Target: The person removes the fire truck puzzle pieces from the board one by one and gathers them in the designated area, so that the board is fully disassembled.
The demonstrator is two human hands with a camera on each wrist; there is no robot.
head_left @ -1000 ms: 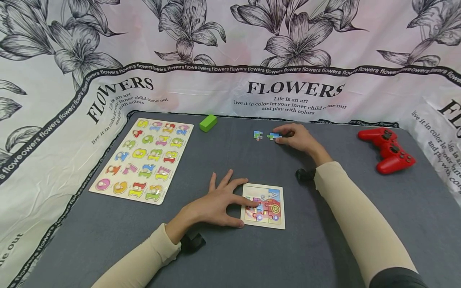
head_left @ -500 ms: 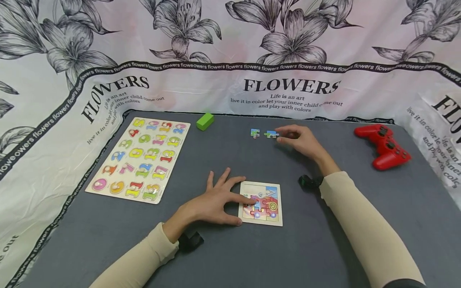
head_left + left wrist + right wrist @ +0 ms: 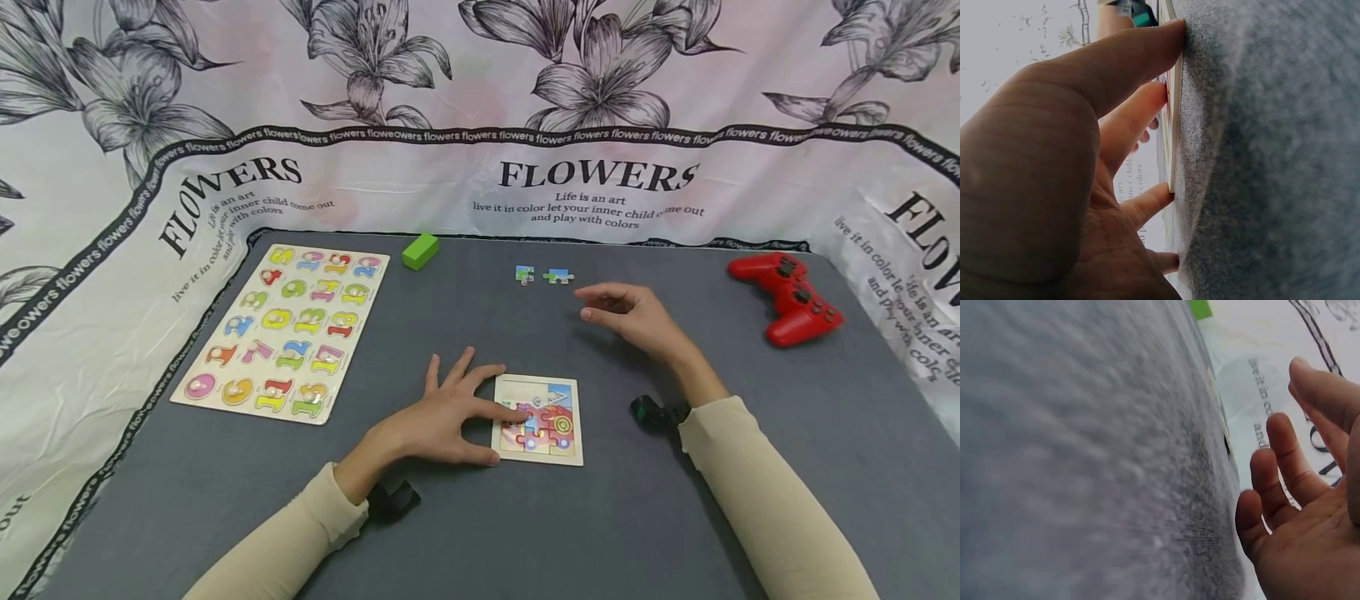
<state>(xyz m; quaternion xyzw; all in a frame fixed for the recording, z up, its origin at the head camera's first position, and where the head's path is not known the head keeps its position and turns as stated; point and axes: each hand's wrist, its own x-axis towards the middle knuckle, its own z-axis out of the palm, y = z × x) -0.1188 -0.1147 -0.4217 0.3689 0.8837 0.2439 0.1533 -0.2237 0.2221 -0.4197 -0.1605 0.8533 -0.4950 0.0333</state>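
Note:
A small jigsaw puzzle in a pale wooden frame lies flat on the table, its picture showing a red vehicle. My left hand is spread over its left side; the index finger presses the picture, and the thumb touches near the lower left corner. In the left wrist view, the fingertips meet the thin edge of the frame. Two loose jigsaw pieces, one squarish and one wider, lie farther back. Just in front and right of them hovers my right hand, fingers relaxed, holding nothing.
A wooden number board with colourful numerals lies at the left. A green block sits at the back, and a red game controller lies at the right. Flower-printed cloth borders the grey table.
My right hand has let go of the wider jigsaw piece and drawn back toward me, leaving it beside the squarish one. My left hand stays on the puzzle.

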